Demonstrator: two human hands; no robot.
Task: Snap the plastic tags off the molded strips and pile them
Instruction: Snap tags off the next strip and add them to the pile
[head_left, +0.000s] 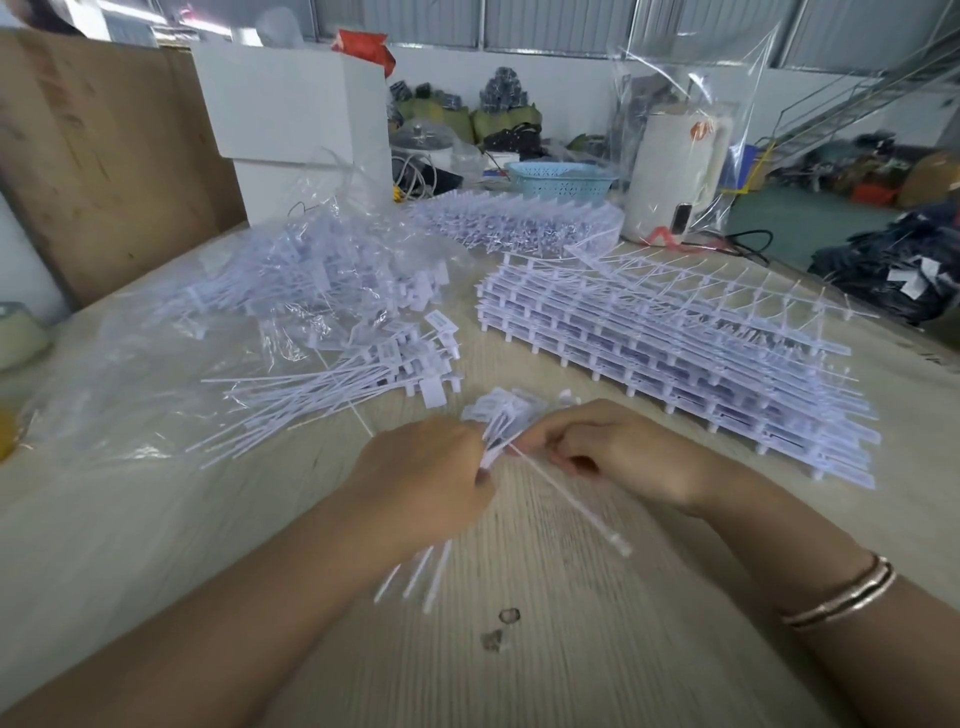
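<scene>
Both hands (519, 462) clenched round tags (511, 410)

We see a small factory workshop: stacked white molded plastic strips (675, 353) crowd the pale wooden worktop (571, 597), beside clear plastic bags (291, 270), white cartons (291, 98) and metal stairs (857, 98).

A pale wood-grain table (545, 597) fills the view. On it, left of centre, lies a loose pile of white plastic tags (363, 374), partly on a crumpled clear plastic bag (156, 364). To the right sits a neat stack of white molded strips (675, 358), with a second stack (519, 221) behind it. Further back stand a blue plastic basket (561, 182), a white kettle (675, 182) and white boxes (291, 119).
</scene>
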